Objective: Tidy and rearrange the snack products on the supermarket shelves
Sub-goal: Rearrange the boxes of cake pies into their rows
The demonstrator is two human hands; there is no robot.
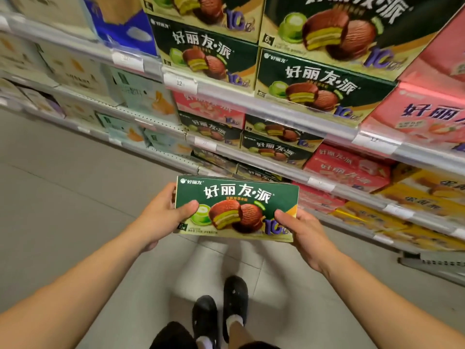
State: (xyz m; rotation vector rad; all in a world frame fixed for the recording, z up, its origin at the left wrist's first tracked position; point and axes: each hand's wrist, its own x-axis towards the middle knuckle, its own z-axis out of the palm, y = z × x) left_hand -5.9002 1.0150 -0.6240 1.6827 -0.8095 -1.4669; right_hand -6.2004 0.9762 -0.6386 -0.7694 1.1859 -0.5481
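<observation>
At lower centre of the frame a green pie box [236, 210] is held face-up over the floor, well clear of the shelves [276, 107], the left hand [161, 217] gripping its left end and the right hand [302, 233] its right end, thumbs on top and fingers curled beneath. The matching green boxes [319, 89] at upper right already sit tight together, so pushing this one in could knock a neighbour askew. A loosened grip at either end would probably drop it.
</observation>
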